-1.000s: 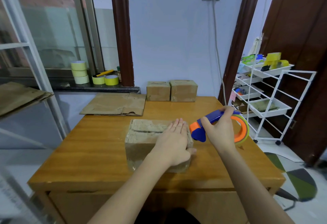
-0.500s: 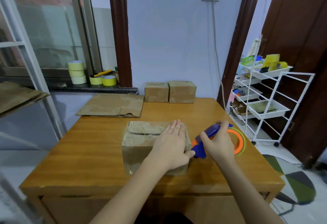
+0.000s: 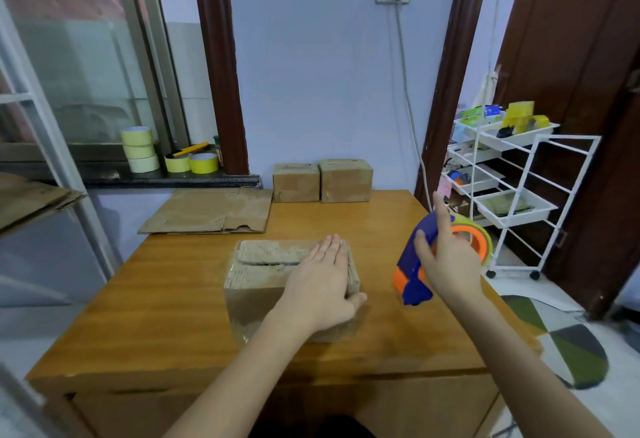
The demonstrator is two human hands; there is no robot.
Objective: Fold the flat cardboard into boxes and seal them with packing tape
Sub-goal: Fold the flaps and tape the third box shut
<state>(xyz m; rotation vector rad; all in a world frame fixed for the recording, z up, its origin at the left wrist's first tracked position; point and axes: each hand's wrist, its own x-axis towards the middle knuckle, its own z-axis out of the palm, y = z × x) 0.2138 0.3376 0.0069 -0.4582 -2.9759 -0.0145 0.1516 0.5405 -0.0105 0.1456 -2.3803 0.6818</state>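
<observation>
A folded cardboard box (image 3: pixel 263 275) stands in the middle of the wooden table (image 3: pixel 156 316), its top flaps closed. My left hand (image 3: pixel 323 282) lies flat on the right part of its top, fingers straight, thumb over the right edge. My right hand (image 3: pixel 446 261) holds a blue and orange tape dispenser (image 3: pixel 414 264) with a roll of tape, a short way right of the box and apart from it, nose pointing down at the table. The index finger sticks up.
Flat cardboard sheets (image 3: pixel 207 212) lie at the table's far left. Two finished boxes (image 3: pixel 322 179) stand at the far edge by the wall. Tape rolls (image 3: pixel 138 150) sit on the window ledge. A white wire trolley (image 3: pixel 512 195) stands right of the table.
My right hand has pulled the tape dispenser away from the box's right side, moving it to the right and tilting its nose downward. My left hand stays flat on the box.
</observation>
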